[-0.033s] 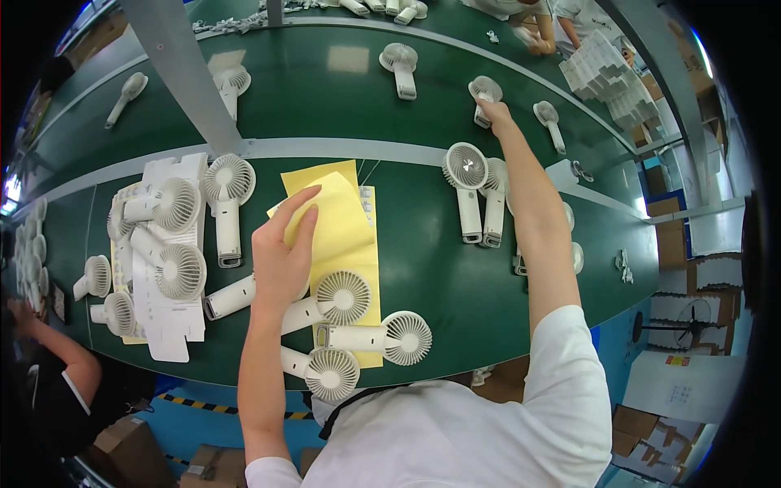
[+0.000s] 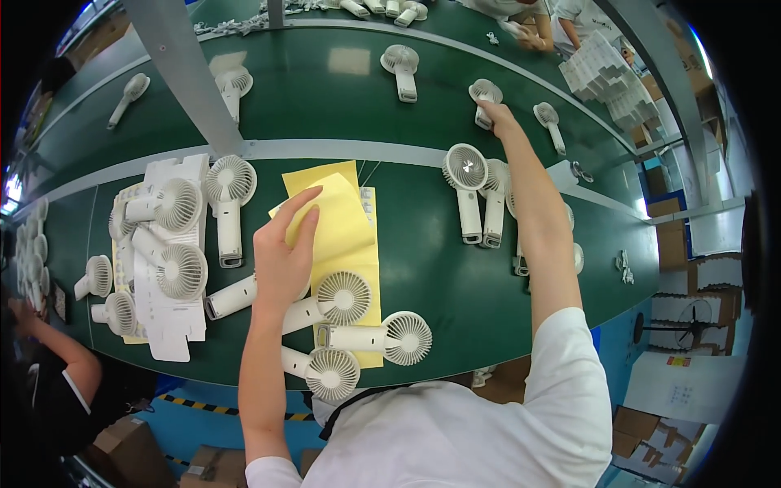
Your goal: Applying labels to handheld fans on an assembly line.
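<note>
Reaching far across the green belt (image 2: 423, 268), the right hand (image 2: 494, 114) lies closed over the handle of a white handheld fan (image 2: 486, 93) on the far lane, past the grey divider rail (image 2: 342, 150); nothing has shifted since the earlier frame. The left hand (image 2: 282, 252) rests flat, fingers together, pressing a curled yellow sheet (image 2: 338, 215) onto the yellow pad (image 2: 362, 272); it grips nothing. Three fans (image 2: 362, 337) lie fanned out just below that hand, touching the pad. Two more fans (image 2: 476, 191) lie side by side left of the right forearm, with others partly hidden under it. A white cardboard tray (image 2: 167, 268) at left carries two fans, one more beside it. Bare belt lies open between pad and forearm, and across the middle of the far lane. Another person's arm (image 2: 57, 350) shows at the lower left.
</note>
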{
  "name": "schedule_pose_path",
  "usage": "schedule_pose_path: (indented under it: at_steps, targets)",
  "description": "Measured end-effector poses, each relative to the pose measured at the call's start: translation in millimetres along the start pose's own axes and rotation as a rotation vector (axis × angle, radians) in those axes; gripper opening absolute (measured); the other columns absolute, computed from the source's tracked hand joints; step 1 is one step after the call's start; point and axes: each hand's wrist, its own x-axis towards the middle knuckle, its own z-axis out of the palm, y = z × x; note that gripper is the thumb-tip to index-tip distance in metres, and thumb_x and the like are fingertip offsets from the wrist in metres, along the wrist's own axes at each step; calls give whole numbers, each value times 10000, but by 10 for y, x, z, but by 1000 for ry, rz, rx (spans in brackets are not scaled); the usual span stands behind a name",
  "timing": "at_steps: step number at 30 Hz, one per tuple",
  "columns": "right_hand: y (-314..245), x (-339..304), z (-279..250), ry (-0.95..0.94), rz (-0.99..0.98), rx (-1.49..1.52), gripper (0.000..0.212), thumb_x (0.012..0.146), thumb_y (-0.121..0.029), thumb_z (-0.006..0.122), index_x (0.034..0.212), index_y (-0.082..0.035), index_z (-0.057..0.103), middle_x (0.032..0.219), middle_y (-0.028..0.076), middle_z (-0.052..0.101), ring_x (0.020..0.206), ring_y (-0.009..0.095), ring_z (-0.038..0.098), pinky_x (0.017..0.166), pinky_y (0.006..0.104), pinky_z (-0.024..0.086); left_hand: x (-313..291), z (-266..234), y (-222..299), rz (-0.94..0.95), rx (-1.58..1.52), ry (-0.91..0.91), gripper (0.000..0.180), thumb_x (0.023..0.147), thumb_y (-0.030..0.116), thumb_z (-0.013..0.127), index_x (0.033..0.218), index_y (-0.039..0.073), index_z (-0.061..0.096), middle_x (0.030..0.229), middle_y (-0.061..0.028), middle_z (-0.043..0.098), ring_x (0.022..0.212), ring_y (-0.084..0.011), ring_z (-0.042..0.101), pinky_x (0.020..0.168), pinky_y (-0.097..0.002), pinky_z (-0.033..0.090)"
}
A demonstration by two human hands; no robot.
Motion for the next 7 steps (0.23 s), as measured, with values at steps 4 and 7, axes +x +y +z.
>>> schedule_pose_path:
  at_steps: [4,7]
  targets:
    - [-121,-704,391,-483,17,523,363,887,-142,755,1172,6,587,943,105,652,805,219,679,700,332,609,-91,-144,-33,-29,93,-7,266,968,70,627,1226,70,690,1023,-128,748,638,-101,592,595,-251,455]
    - [-290,-1509,457,-453,-119,466,407,904,-191,747,1209,2,558,967,110,647,837,216,678,705,347,608,-114,-152,-31,28,111,10,261,976,81,623,1228,69,689,1001,-150,747,621,-121,592,593,-256,456]
